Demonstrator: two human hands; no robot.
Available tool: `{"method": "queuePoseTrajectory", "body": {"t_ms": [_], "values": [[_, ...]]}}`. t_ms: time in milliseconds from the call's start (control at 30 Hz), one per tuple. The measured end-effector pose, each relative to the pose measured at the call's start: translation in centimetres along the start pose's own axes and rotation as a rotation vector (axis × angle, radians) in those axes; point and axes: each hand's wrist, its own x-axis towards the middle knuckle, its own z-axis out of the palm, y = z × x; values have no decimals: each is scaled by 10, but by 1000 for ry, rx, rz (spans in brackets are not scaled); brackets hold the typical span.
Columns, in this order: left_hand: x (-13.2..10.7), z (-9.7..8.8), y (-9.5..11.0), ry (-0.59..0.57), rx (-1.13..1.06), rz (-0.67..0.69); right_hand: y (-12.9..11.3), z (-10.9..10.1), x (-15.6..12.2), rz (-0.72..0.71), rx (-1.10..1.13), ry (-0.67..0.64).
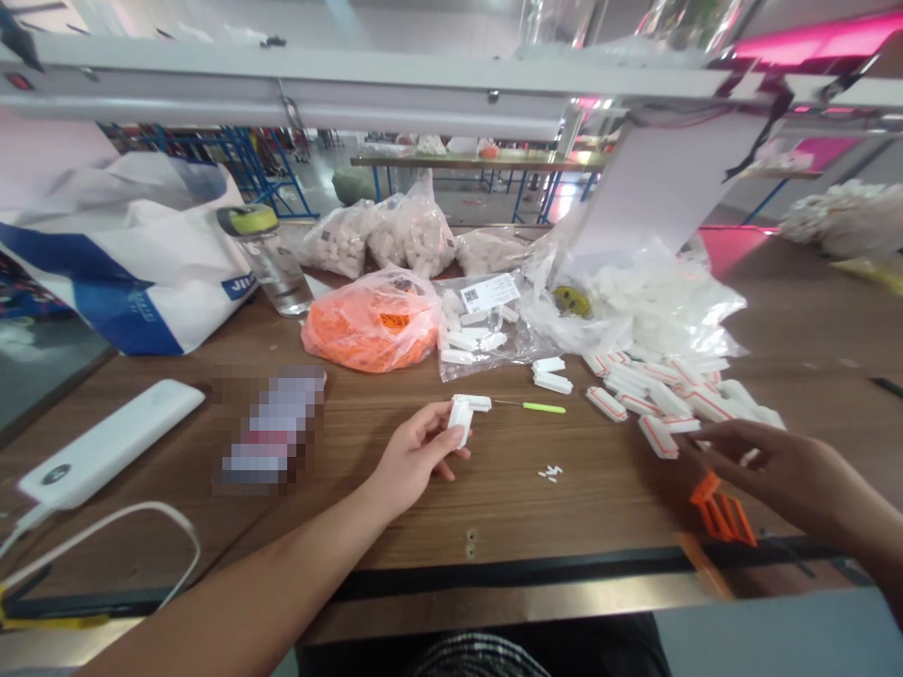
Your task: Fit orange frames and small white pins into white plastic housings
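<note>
My left hand [427, 442] is closed around a small white plastic block [460, 423], pinched between thumb and fingers. A second white block [480, 402] shows right behind it; whether it is held too is unclear. On the right, my right hand [783, 461] reaches over the near edge of a pile of white blocks with red-orange lines [663, 390]. Its fingers are stretched out and apart, the fingertips at a white block [681, 425]; the thumb is mostly hidden. Orange plastic frames [726, 515] lie just below that hand. A thin tool with a green handle [543, 407] lies between the hands.
Tiny white pins [551, 472] lie mid-table. Behind are an orange-filled bag [373, 320], a clear bag of white blocks [480, 338] and two loose blocks [552, 381]. A phone [275, 428], white power bank [113, 442] with cable, and water bottle [272, 263] stand left.
</note>
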Motion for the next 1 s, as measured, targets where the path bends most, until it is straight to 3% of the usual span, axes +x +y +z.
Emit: {"method": "queuePoseTrajectory", "body": {"t_ms": [167,367,600,867,1000], "values": [[0,0,-1,2,-1,-10,-12,-15,-4,90,159,61],[0,-1,-1,11,7,-5,-24,-15,0,97,265,67],[-1,-2,1,17,-11,-21,-36,-11,-8,-21,410,130],[0,-5,1,32,-19,-39,-56,10,-8,-166,801,-41],[0,-7,3,52,-19,-47,-63,22,0,-249,890,-100]]}}
